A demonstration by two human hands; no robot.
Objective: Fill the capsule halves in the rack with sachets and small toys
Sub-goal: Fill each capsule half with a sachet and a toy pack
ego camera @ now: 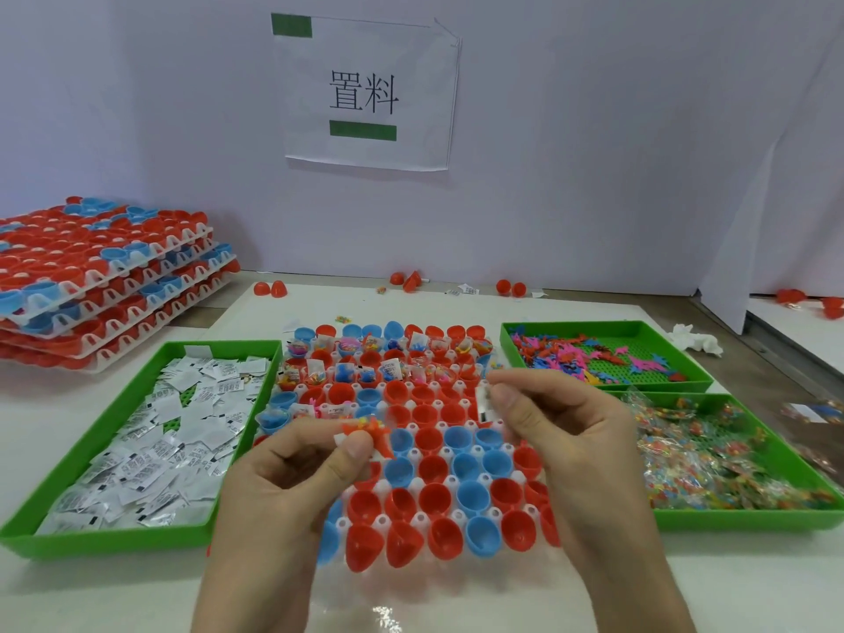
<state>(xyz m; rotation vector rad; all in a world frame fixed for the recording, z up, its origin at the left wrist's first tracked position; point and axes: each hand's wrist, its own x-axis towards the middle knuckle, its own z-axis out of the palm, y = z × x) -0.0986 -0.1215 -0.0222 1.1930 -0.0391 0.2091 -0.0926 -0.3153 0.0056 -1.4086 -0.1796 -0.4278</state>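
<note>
A white moulded plastic rack (pixel 382 523) lies in the middle of the pale tabletop (pixel 456 600), its sockets holding glossy, egg-shaped red and blue capsule halves (pixel 406 500) with their open mouths up. The far rows (pixel 365 358) already carry small sachets and bright bits; the near rows are bare cups.

Above the rack, the left hand (pixel 310 468) pinches a spiky orange toy (pixel 365 431) between thumb and forefinger, the other fingers curled under. The right hand (pixel 561 431) pinches a small flat sachet (pixel 484 404), white with dark print, between thumb and fingertips, just above the middle rows.

To the left of the rack sits a green plastic tray (pixel 45 536) heaped with flat, crinkled white and silvery sachets (pixel 150 450). On the right, a far green tray (pixel 571 325) with a perforated floor holds thin, jagged plastic figures (pixel 607 354) in pink, blue, red and orange. A nearer green tray (pixel 730 525) is filled with shiny clear packets (pixel 708 459) of multicoloured pieces.

At far left, a stack of loaded racks (pixel 100 276) rests slightly askew. Loose red halves (pixel 269 289) lie along the back wall, where a creased paper sign (pixel 365 93) hangs. A crumpled white tissue (pixel 694 342) lies beyond the far tray.
</note>
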